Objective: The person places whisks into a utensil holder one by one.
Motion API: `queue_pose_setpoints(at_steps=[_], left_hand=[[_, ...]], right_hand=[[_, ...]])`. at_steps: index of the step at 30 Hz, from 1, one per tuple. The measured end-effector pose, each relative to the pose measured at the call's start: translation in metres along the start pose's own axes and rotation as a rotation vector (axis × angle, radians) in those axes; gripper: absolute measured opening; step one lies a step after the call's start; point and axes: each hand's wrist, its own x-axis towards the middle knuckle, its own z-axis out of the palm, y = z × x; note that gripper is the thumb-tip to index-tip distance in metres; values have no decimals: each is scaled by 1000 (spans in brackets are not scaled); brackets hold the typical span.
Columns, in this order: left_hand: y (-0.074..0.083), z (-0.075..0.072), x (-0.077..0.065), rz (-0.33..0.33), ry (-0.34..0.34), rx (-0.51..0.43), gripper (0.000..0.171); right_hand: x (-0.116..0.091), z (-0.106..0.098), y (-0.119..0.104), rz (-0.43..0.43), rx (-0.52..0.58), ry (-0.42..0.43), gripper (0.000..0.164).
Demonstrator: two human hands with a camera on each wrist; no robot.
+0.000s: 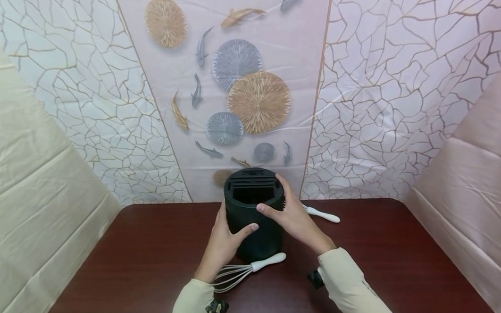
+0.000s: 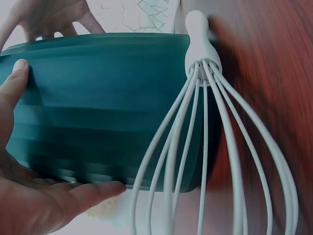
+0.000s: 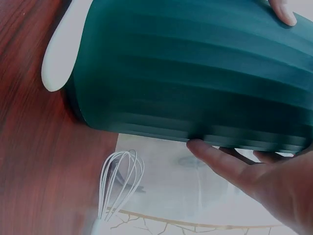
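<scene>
"So, what do the hands have hold of?"

"Both are on the dark green container [image 1: 265,235]. The left hand [image 1: 224,240] grips its left side, thumb across the front wall and fingers round the flank. The right hand [image 1: 293,217] holds it higher, on the right of the rim, its thumb on the near edge. Each is spread only as wide as the curve it clasps."

"Is it standing or lifted?"

"Roughly upright between the palms, with its base close to the table [image 1: 152,250]; whether the base touches, I can't tell."

"And its top?"

"A slotted insert [image 1: 251,179] sits inside the container's rim: a wide opening toward the front, narrow slots toward the back. Nothing shows sticking up out of them."

"What lies around it?"

"Just in front of the container's foot there's one white whisk [image 1: 256,266], handle to the right, wires running left toward the left wrist. Another, the far whisk [image 1: 324,214], lies beyond the container to its right, partly hidden by the right hand. Behind the container rises a patterned backdrop [image 1: 364,101]."

"Then how far along would you say this is?"

"My reading: the taking hold is done, with both hands settled on the container. Positioning it and letting go look left to do. Both whisks lie outside it, unheld."
</scene>
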Motion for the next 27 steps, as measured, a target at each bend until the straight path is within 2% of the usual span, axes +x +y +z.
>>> queue_pose_setpoints(at_steps=[7, 20, 27], left_hand=[[3, 16, 1, 4, -21, -28, 112], [14, 36, 3, 15, -66, -33, 113], [13, 41, 3, 10, -72, -41, 114]], right_hand=[[-6, -13, 13, 33, 43, -1, 100], [-20, -22, 30, -2, 181, 83, 89], [-22, -23, 32, -2, 159, 137, 89]])
